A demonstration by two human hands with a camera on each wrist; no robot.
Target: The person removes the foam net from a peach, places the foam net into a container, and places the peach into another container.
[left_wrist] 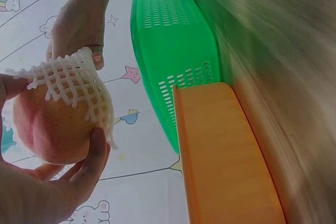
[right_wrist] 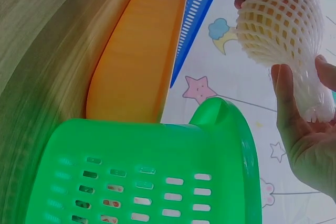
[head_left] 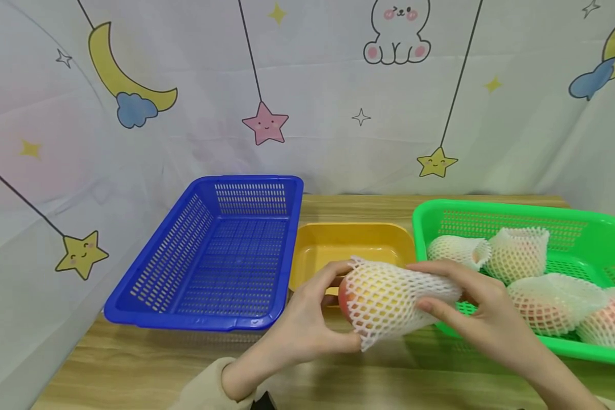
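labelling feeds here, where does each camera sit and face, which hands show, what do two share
Head: on the head, facing forward and down at a fruit in foam net; left hand, right hand and a sleeve show.
Left wrist: on that wrist, facing the fruit's bare end; left hand near, right hand beyond.
Right wrist: on that wrist, facing the foam net's gathered end; right hand near, part of left hand beyond.
Shared: both wrist views show the green basket, tray and wooden table.
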